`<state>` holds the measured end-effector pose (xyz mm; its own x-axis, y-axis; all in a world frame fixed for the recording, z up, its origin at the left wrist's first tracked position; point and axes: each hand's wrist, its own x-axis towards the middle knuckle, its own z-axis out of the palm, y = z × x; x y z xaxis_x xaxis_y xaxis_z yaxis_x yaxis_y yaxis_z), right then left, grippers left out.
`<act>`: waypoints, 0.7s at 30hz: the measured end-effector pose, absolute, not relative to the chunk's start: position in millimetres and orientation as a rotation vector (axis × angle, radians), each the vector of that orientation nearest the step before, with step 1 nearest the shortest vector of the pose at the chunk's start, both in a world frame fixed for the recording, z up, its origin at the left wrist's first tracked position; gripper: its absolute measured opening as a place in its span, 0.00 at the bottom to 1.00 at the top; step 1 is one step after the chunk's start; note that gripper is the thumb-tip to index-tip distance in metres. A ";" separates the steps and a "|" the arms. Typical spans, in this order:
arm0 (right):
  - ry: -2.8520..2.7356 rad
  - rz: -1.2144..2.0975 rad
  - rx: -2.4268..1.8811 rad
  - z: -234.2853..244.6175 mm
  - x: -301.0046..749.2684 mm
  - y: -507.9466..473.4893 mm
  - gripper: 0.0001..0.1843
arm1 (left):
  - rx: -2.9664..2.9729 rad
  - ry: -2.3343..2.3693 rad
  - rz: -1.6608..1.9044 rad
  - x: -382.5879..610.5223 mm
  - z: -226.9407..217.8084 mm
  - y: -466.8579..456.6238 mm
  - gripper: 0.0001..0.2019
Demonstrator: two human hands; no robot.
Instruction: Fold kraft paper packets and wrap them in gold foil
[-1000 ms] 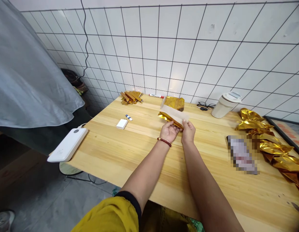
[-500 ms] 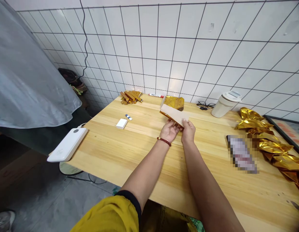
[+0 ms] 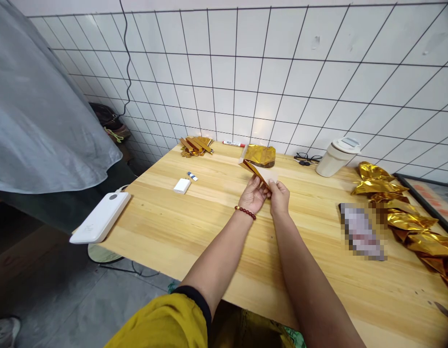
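Above the middle of the wooden table, my two hands hold a folded sheet of gold foil paper (image 3: 269,174), its pale backing turned outward and gold showing along the fold. My left hand (image 3: 254,193), with a dark red bead bracelet at the wrist, has its fingers closed under the near edge. On the right corner, my right hand (image 3: 280,195) pinches the paper with the thumb on top. Just behind the paper lies a stack of gold foil sheets (image 3: 262,154).
Folded gold strips (image 3: 196,146) lie at the back left, near a red-and-white marker (image 3: 234,144). A white charger (image 3: 182,185) and power bank (image 3: 100,217) are left. Glasses (image 3: 308,158), a cup (image 3: 336,157), a blurred flat object (image 3: 361,232) and gold foil pieces (image 3: 412,220) are right.
The paper has tilted and its fold has opened a little, showing more gold inside. My right hand has shifted slightly to the left; my left hand is nearly still.
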<state>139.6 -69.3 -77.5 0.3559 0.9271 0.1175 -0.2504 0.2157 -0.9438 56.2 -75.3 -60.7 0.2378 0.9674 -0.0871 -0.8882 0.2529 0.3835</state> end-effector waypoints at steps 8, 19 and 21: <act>-0.758 0.938 -1.019 -80.6 140.2 -66.6 0.16 | 0.234 0.316 1.279 56.1 -62.1 -72.8 0.07; -0.790 0.914 -1.062 -81.5 139.6 -66.6 0.19 | 0.057 0.382 1.293 53.7 -63.6 -69.2 0.09; -0.787 0.911 -1.066 -81.8 139.9 -66.5 0.18 | 0.019 0.402 1.304 53.5 -63.1 -69.0 0.11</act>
<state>139.9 -66.5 -81.8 0.4188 0.9026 0.0998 -0.2299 0.2117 -0.9499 53.5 -69.0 -63.1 0.2045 0.9386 -0.2779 -0.9321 0.2734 0.2376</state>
